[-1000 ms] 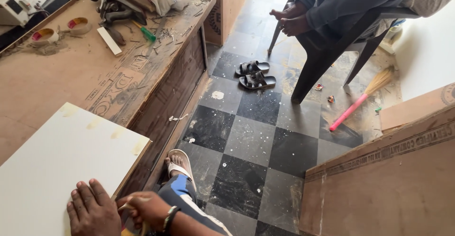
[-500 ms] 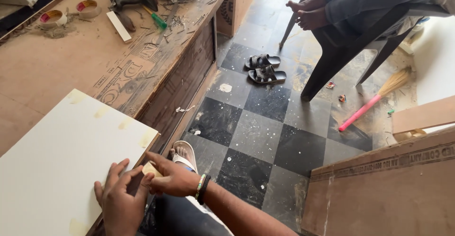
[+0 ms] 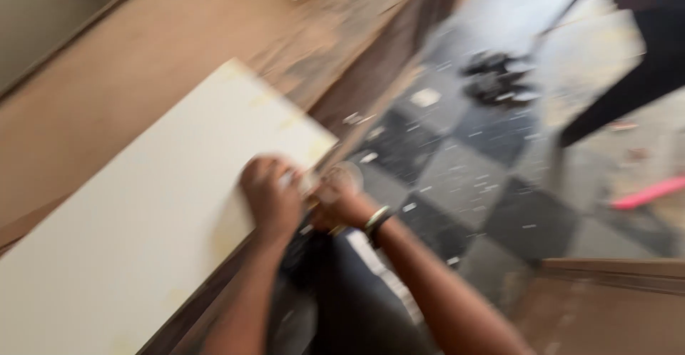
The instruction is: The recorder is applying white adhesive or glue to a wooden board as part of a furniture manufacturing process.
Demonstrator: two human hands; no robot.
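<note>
Heavily blurred frame, so detail is limited. Left hand (image 3: 271, 198) lies on the near right edge of the white board (image 3: 143, 212), fingers curled down over the rim, pressing or gripping it, can't tell which. Right hand (image 3: 339, 201) sits just beside it, off the board's edge, closed around something small and pale; what it is cannot be made out. A band (image 3: 376, 219) shows on the right wrist. Board lies flat on the brown tabletop (image 3: 107, 105), long axis running from lower left up to the corner at upper right, near the tabletop's front edge. Both hands are at the same long edge, close to that corner; left is on the board itself, right touches it only at the edge, if at all. Board extends left and away from the fingers. Checkered floor (image 3: 485, 184) below right, a pink stick (image 3: 646, 192) lying on it, dark sandals (image 3: 496, 84) further back
</note>
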